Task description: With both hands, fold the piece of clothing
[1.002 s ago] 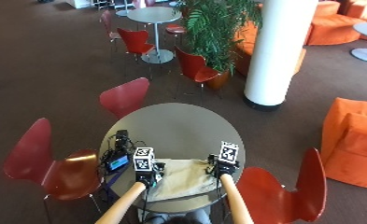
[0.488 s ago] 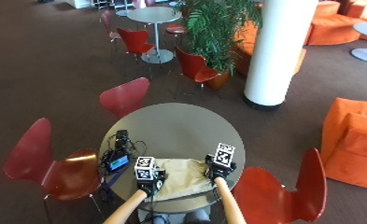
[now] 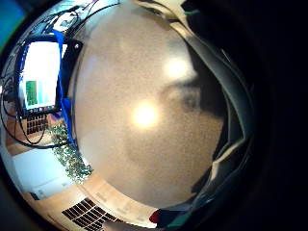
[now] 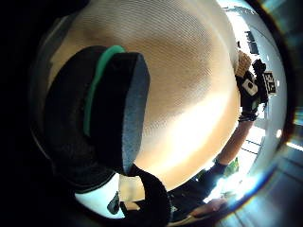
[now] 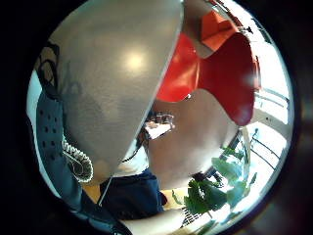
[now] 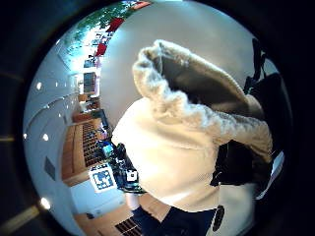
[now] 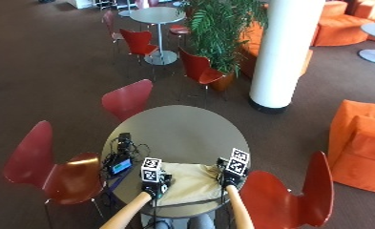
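While gripped, garment [image 7: 188,182] (cream) tabletop-flat

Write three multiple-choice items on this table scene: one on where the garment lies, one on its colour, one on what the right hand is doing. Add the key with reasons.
1. Where does the garment lie?
A. On the near edge of the round table
B. On a red chair
C. On the floor

2. What colour is the garment?
A. Red
B. Cream
C. Blue

3. What is the right hand doing?
A. Resting flat on bare tabletop
B. Gripping the garment's edge
C. Holding a cup

Key: A, it lies between both hands at the table's near rim; B, the outside view shows pale cream cloth; B, the right thumb view shows cloth bunched against the palm.
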A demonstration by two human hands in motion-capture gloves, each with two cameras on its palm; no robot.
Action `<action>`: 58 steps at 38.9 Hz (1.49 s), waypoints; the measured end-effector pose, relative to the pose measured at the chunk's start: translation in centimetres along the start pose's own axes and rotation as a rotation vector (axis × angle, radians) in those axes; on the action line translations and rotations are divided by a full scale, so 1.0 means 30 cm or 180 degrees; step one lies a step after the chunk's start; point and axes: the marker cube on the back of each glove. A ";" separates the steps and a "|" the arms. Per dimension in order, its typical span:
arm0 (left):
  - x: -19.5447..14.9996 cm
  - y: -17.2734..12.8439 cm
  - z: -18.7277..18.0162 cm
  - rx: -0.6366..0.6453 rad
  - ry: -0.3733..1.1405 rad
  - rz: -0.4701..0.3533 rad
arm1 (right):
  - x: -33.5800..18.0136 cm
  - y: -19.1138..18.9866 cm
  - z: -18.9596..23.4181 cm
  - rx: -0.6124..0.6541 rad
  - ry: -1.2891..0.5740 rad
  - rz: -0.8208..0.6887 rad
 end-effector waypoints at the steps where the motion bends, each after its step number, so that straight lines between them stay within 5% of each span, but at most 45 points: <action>1: 0.005 0.003 0.000 -0.0011 0.0014 0.0019 | 0.011 -0.002 -0.003 0.0013 0.0065 0.0007; 10: 0.039 0.030 0.001 -0.0137 0.0101 0.0208 | 0.161 -0.143 0.008 0.0241 0.0430 0.0237; 21: -0.033 0.038 -0.050 -0.0006 0.0083 0.0144 | 0.154 -0.136 -0.131 0.0252 0.0602 0.0257; 32: -0.116 0.104 -0.123 -0.0031 0.0532 0.0294 | -0.126 -0.066 -0.329 0.0341 0.1080 0.0189; 44: -0.198 0.061 -0.117 0.0774 0.0997 0.0461 | -0.632 0.128 -0.188 0.0417 0.1827 -0.0422; 52: -0.245 0.110 -0.154 0.0882 0.1044 0.0369 | -0.778 0.136 0.028 -0.0151 0.1297 -0.1020; 58: -0.301 0.151 -0.183 0.0883 0.0929 0.0245 | -0.764 0.121 -0.049 -0.0138 0.0229 -0.1093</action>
